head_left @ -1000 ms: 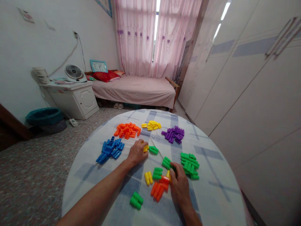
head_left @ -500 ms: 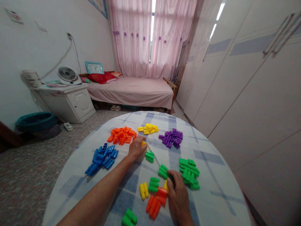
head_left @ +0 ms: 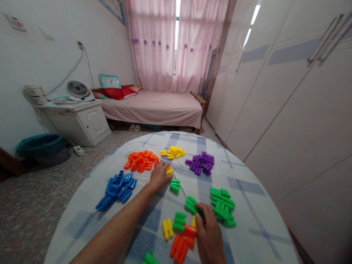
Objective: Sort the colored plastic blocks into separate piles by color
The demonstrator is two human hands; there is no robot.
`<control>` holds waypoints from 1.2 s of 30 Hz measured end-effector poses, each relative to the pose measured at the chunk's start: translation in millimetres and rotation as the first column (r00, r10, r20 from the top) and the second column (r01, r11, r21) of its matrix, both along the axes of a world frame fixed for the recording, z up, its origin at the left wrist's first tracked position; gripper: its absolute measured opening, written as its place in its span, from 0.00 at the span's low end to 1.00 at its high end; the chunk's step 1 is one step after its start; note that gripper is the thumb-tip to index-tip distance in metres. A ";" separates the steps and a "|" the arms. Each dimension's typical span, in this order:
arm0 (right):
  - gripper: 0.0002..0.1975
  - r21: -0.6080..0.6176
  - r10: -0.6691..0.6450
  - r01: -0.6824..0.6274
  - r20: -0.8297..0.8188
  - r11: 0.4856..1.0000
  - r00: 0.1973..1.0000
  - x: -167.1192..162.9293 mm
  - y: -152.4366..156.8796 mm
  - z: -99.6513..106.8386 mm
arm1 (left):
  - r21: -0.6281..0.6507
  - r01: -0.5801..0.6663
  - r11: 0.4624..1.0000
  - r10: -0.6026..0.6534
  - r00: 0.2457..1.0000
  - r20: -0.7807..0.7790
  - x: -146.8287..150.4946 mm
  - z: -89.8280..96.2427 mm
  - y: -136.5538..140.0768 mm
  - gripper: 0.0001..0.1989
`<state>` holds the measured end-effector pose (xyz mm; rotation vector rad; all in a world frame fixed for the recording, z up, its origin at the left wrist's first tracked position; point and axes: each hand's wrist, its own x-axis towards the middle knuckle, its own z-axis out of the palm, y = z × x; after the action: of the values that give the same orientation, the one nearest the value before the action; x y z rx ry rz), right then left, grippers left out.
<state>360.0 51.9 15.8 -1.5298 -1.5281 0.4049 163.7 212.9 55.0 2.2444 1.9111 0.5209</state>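
My left hand (head_left: 160, 175) reaches to the middle of a round table and has its fingers closed about a small yellow plastic block (head_left: 169, 170). A green block (head_left: 175, 186) lies just in front of it. On the right, my right hand (head_left: 210, 229) is curled against a cluster of plastic blocks. In this cluster I see a green block (head_left: 190, 204) at the fingertips, a yellow piece (head_left: 194, 222) by the thumb, and orange blocks (head_left: 180, 248). The palm hides part of it. Left of the cluster lies another yellow block (head_left: 167, 229).
Piles of orange (head_left: 141, 160), yellow (head_left: 174, 152), purple (head_left: 202, 163), blue (head_left: 117, 189) and green blocks (head_left: 222, 205) ring the checked tablecloth (head_left: 247, 185). Another green block (head_left: 150, 258) is cut off at the bottom edge. Beyond stand a bed (head_left: 154, 106) and a wardrobe (head_left: 297, 121).
My left fingers have shifted slightly, showing more of the yellow block. My right hand stays at the cluster. The view has tilted up a little.
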 end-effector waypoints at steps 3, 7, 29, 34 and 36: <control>0.11 0.005 0.001 -0.001 0.008 1.000 1.000 0.1 1.1 -1.9 | -0.025 0.020 0.999 -0.021 1.000 -0.015 3.5 4.2 4.2 0.17; 0.11 0.035 -0.003 0.002 0.021 0.999 1.000 1.6 2.6 -5.8 | -0.036 0.007 0.999 -0.007 1.000 -0.004 5.5 3.7 5.5 0.21; 0.10 0.163 -0.005 -0.018 0.142 0.986 0.990 4.7 7.2 -15.0 | 0.055 0.208 0.977 -0.201 0.973 -0.111 12.8 13.3 45.3 0.16; 0.10 0.218 -0.020 -0.012 0.146 0.976 0.989 5.3 7.9 -17.5 | 0.175 0.193 0.965 -0.176 0.978 -0.108 18.6 15.1 74.1 0.18; 0.10 0.235 -0.016 -0.019 0.144 0.972 0.989 5.7 8.5 -18.6 | 0.190 0.170 0.967 -0.153 0.983 -0.101 18.5 14.3 82.8 0.20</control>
<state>365.7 60.4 -2.8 -1.3949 -1.6262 0.1083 182.1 295.7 69.3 2.5594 1.7617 0.6255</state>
